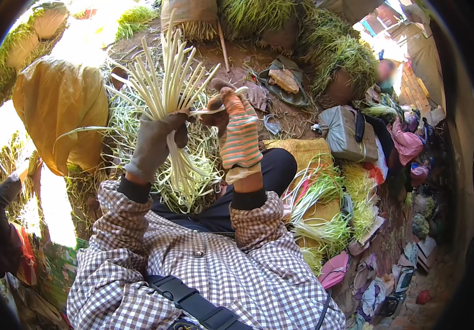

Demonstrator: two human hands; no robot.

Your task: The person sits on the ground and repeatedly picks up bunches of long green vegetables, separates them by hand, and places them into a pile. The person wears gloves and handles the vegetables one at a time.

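My left hand, in a grey knit glove, is closed around a fanned bunch of pale plant stalks; their thin leafy ends hang below the fist. My right hand, in an orange and green striped glove with darkened fingers, grips one pale stalk, which runs towards the left hand beside the bunch. Its other end sticks out past the right fingers. Beneath both hands lies a heap of loose pale green stalks, in front of my crossed leg.
A yellow cloth sack stands at left, with a co-worker's sleeved arm below it. Large green bundles line the back. Right of my knee are more stalks on yellow sacking and a wrapped block. People sit farther right.
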